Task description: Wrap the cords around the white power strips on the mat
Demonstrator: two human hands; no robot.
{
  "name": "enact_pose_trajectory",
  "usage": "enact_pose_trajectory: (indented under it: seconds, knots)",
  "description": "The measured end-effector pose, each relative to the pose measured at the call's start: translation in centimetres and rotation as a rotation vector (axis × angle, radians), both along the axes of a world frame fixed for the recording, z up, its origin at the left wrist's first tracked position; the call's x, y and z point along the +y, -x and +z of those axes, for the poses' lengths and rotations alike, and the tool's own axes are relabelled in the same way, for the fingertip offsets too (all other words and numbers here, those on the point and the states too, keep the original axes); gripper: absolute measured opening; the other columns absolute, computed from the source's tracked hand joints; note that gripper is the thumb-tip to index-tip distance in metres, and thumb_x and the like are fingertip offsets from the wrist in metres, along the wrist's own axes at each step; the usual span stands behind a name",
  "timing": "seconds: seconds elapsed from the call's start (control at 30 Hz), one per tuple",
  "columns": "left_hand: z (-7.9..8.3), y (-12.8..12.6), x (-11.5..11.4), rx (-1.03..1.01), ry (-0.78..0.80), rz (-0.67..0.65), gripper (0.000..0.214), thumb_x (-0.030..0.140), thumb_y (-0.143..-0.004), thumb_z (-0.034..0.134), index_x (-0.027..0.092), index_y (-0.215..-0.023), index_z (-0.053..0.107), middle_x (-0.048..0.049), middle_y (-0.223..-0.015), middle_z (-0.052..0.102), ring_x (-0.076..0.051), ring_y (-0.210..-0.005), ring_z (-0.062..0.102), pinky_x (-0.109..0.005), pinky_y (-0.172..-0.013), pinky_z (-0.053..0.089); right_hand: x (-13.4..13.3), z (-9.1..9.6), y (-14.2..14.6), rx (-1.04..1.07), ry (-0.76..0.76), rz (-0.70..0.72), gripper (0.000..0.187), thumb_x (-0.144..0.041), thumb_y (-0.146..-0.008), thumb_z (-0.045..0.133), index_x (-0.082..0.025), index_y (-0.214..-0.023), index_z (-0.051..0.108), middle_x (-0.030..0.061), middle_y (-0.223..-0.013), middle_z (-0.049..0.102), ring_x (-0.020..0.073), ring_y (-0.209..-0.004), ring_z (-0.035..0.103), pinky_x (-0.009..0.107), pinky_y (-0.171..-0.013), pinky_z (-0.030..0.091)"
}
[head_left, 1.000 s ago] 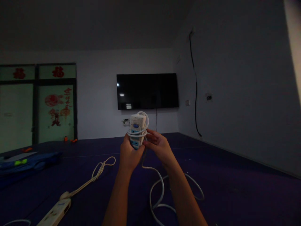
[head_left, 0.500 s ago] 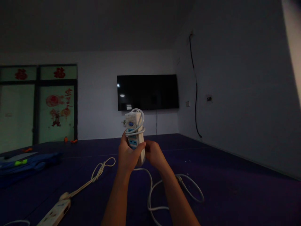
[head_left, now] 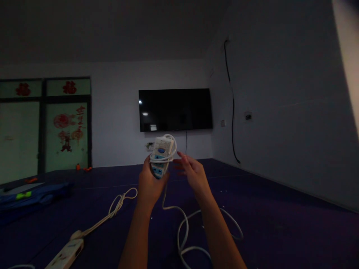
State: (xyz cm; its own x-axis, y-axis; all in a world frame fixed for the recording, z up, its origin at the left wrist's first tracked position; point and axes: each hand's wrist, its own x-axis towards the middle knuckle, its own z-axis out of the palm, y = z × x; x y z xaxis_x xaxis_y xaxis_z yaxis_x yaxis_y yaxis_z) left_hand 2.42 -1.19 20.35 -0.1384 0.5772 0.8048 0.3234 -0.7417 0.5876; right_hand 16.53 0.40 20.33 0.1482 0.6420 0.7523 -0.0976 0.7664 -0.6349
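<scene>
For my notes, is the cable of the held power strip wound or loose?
Partly wound: white cable circles the power strip in the left hand; another length hangs and lies loose below.

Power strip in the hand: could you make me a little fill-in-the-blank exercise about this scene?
1. The left hand holds a strip whose switch is coloured ____.
2. The cord looped around it is coloured ____.
3. The TV on the wall is coloured ____.
4. The other strip lies toward the picture's ____ side.

Missing words: blue; white; black; left.
</scene>
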Motion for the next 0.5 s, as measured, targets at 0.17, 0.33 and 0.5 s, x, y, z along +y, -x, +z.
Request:
enact_pose_trajectory:
  seconds: [0.17,0.33,0.5]
  knots:
    - [-0.2,-0.5,-0.3,0.208,-0.013,-0.007,0.071,0.010,-0.059,0.066,0.020,-0.125,0.041,-0.0094,-0.113,0.063,-0.024,-0.101,0.060,-0.036,-0.086,0.045,-1.5,0.8,0.6,0.122,-0.073,0.098,0.059,-0.043,-0.063,0.074,-0.018,-0.115,0.057,0.0072,-0.089,0.072,0.0213,-0.079,0.068,0.031,-0.068,0.054]
    - [-0.4,-1.1,-0.5,0.282,-0.036,-0.045,0.063,0.008,-0.058,0.066,0.022,-0.116,0.046,-0.0071,-0.108,0.064,-0.024,-0.099,0.061,-0.035,-0.084,0.046,-1.2,0.6,0.3,0.161,-0.039,0.061,0.041,-0.035,-0.060,0.077,-0.017,-0.093,0.062,0.0050,-0.087,0.071,0.0210,-0.080,0.067,0.030,-0.070,0.052]
    - [-0.5,-1.2,-0.4,0.203,0.075,-0.275,0.053,0.026,-0.059,0.075,0.021,-0.108,0.054,-0.0050,-0.102,0.066,-0.021,-0.091,0.063,-0.032,-0.078,0.048,-1.5,0.8,-0.5,0.293,0.000,0.017,0.035,-0.035,-0.058,0.077,-0.016,-0.085,0.065,0.0030,-0.079,0.071,0.0191,-0.071,0.065,0.027,-0.064,0.051]
